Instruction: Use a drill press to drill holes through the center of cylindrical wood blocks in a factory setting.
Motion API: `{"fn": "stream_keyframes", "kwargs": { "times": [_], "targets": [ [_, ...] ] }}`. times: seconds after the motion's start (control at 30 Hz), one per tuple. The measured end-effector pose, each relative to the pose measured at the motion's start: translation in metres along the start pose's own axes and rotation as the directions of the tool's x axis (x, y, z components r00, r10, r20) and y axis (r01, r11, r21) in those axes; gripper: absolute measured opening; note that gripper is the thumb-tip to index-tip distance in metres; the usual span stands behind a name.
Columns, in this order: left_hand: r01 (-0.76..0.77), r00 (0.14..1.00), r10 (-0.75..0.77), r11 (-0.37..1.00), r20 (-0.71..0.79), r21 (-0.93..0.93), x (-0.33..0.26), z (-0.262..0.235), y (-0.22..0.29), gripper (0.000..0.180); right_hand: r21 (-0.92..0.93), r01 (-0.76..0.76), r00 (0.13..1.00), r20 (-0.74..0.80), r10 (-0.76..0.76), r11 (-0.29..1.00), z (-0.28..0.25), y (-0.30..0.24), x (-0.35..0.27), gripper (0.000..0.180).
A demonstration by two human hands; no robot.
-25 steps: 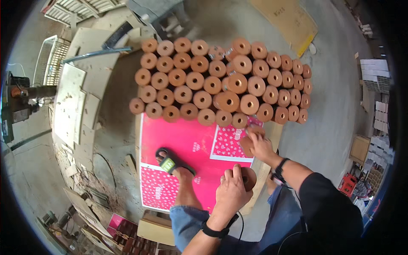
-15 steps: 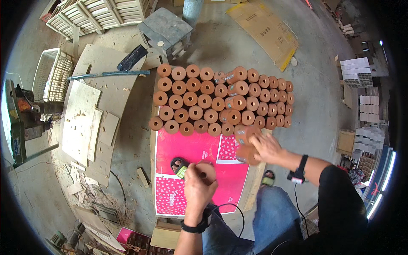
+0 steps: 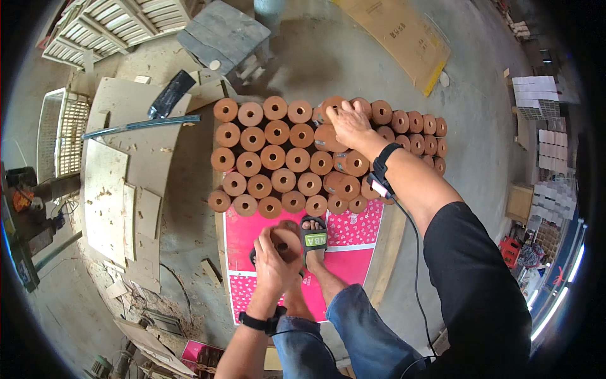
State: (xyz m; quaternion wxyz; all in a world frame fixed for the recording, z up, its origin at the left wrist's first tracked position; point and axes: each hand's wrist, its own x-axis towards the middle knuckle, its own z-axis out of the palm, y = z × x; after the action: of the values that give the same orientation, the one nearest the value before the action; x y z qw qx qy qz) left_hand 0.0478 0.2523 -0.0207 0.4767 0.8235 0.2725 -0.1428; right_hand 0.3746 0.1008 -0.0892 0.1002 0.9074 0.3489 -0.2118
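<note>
Brown, matte, hollow-cored cylinder (image 3: pixel 289 239) sits pinched by the left fingers (image 3: pixel 264 245); beneath the right fingers (image 3: pixel 346 114), grip unclear, are close-packed similar cylinders (image 3: pixel 327 136).

sandal strap (image 3: pixel 315 240): white letters on green | cardboard sheet (image 3: pixel 394 44): dark print | pink sheet (image 3: pixel 344 266): white print

This looks like a workshop or small factory: bare concrete floor (image 3: pixel 473 177) stretches around, with brown rolls (image 3: pixel 297 172) in close rows under the right hand (image 3: pixel 350 126) and ahead of the left hand (image 3: pixel 273 268). Well to the left of both hands are a machine (image 3: pixel 22 243), dusty boards (image 3: pixel 104 202) scattered with chips and a plastic crate (image 3: pixel 74 139). Flattened cardboard (image 3: pixel 388 35) lies farther ahead, and stacked pale blocks (image 3: pixel 535 88) stand far off to their right.
</note>
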Motion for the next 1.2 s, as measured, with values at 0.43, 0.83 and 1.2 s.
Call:
{"fn": "stream_keyframes", "kwargs": {
  "times": [0.43, 0.83, 1.2],
  "targets": [
    [-0.283, 0.958, 0.283, 0.911, 0.044, 0.299, 0.278, 0.061, 0.062, 0.086, 0.132, 0.034, 0.992, -0.122, -0.018, 0.991, 0.053, 0.009, -0.012, 0.029],
    [-0.304, 0.951, 0.243, 0.847, 0.191, 0.436, 0.325, 0.071, 0.093, 0.116, 0.764, -0.081, 0.982, -0.048, 0.182, 0.64, 0.015, -0.032, -0.188, 0.033],
    [-0.283, 0.885, -0.002, 0.79, 0.465, 0.543, 0.31, 0.085, 0.106, 0.118, 0.761, -0.527, 0.8, 0.293, 0.523, 0.38, 0.057, -0.072, -0.329, 0.026]
  ]
}}
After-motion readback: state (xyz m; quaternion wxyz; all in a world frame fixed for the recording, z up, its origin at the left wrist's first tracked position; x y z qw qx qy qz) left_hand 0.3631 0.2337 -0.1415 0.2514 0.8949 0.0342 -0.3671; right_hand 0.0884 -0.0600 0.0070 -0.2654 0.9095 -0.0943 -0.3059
